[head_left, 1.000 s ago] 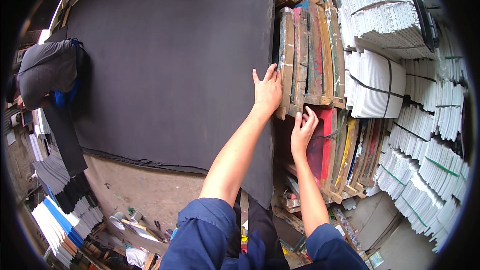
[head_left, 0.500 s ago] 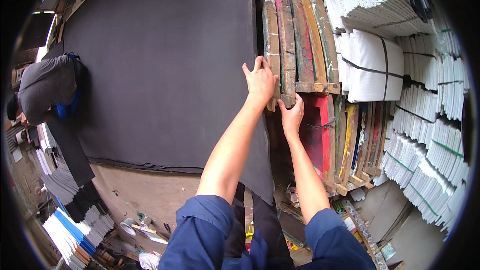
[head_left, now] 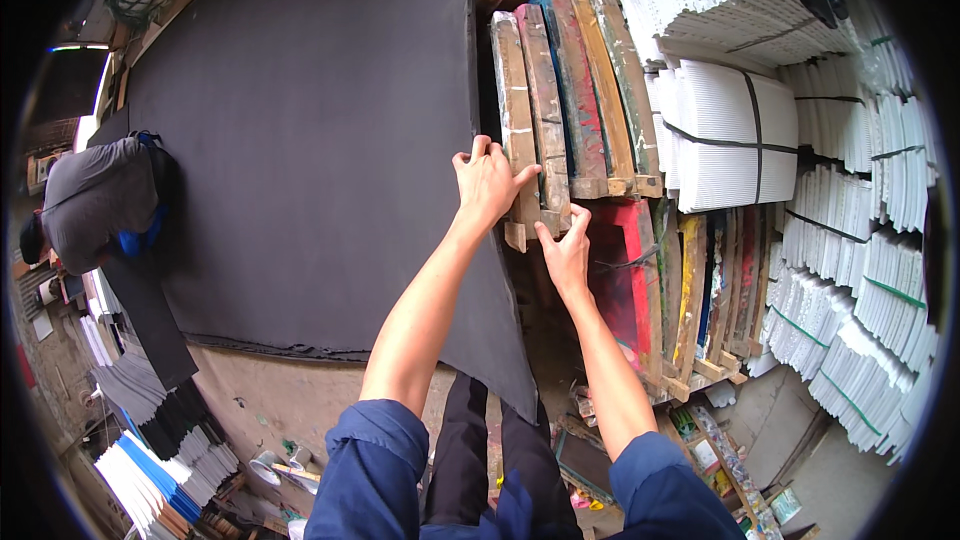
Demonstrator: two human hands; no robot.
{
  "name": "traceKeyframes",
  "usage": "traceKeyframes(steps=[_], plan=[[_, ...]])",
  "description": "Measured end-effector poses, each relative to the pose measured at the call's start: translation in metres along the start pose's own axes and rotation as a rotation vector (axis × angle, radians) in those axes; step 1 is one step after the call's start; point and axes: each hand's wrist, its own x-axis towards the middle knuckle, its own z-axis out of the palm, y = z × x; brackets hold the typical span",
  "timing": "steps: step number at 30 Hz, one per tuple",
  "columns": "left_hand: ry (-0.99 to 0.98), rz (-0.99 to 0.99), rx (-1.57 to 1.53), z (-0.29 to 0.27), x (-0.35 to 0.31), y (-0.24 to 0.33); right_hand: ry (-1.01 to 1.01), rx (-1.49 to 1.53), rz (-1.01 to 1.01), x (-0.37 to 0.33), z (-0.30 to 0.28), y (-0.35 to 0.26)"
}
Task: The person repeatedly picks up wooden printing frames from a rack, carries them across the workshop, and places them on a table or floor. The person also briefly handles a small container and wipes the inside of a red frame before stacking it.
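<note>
Several paint-stained wooden frames stand on edge in a row, right of a large black sheet. My left hand is closed round the leftmost wooden frame, its thumb lying across the frame's top edge. At the near end of the pinkish-stained frame beside it, my right hand grips with thumb and fingers apart around the corner. The near ends of these two frames stick out past their neighbours, such as the red-and-grey stained frame. The fingertips of my right hand are partly hidden by the wood.
The black sheet covers the left side, its near corner hanging by my legs. Below the row stand a red frame and several others. Strapped white corrugated sheets are stacked right. A bent-over person is at far left.
The two held frames have come slightly toward me, out past the neighbouring frames. Both hands keep their hold. The whole view has shifted a little.
</note>
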Motion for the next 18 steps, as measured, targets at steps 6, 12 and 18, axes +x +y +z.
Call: traceKeyframes(steps=[6, 12, 18], plan=[[0.001, -0.079, -0.187, -0.007, 0.004, 0.014, 0.175, -0.032, -0.126, 0.003, -0.009, -0.012], [0.055, -0.185, -0.385, -0.018, -0.008, 0.023, 0.251, -0.073, -0.199, -0.001, -0.028, -0.043], [-0.084, -0.318, -0.659, -0.038, -0.037, 0.042, 0.288, -0.103, -0.195, -0.031, -0.051, -0.067]])
